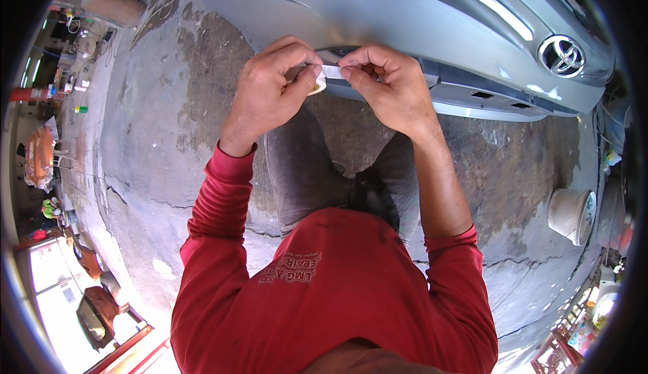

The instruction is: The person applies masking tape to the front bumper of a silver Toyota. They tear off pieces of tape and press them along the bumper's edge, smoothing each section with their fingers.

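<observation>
Between my hands runs a short whitish strip of tape (333,72), pulled taut just in front of a grey car panel. My left hand (270,80) is closed on one end, thumb against fingertip. A small tape roll (317,87) with a yellowish inside hangs at that thumb, mostly covered by the hand. At the strip's other end, my right hand (395,89) pinches it between thumb and index finger, the other fingers curled. The grey car body (324,6) fills the top of the view, with a round chrome emblem (561,56) at the right.
A darker lower trim piece (472,91) runs along the car's bottom edge. On the stained, cracked concrete floor (155,151), a whitish bucket (570,215) stands to the right. Car parts and a tyre (109,283) lie at the far left, and a brownish cylinder (111,5) is at upper left.
</observation>
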Demonstrator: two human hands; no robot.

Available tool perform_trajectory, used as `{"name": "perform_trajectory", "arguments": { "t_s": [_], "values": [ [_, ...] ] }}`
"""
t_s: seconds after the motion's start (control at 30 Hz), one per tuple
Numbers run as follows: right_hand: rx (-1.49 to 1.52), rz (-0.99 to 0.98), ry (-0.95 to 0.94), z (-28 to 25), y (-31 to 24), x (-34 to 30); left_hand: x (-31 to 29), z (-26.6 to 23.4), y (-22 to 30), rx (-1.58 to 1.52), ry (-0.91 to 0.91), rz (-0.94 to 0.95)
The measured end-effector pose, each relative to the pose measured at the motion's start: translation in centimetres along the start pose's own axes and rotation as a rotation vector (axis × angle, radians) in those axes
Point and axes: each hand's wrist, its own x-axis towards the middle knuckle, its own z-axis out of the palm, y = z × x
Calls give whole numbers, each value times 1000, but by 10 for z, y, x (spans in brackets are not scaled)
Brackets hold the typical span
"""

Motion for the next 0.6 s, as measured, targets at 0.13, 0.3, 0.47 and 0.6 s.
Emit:
{"name": "perform_trajectory", "arguments": {
  "t_s": [0.13, 0.3, 0.47, 0.6],
  "values": [
    [97, 0, 92, -13, -3, -3, 1, -13, -48, -78, 291, -187],
    [253, -9, 111, -18, -21, 8, -10, -10, -34, -259, 31, -263],
    [179, -112, 85, -9, -33, 25, 10, 6, 0, -509, 74, -102],
    [108, -197, 37, -19, -32, 35, 27, 3, 19, -393, 61, -106]
  ]
}}
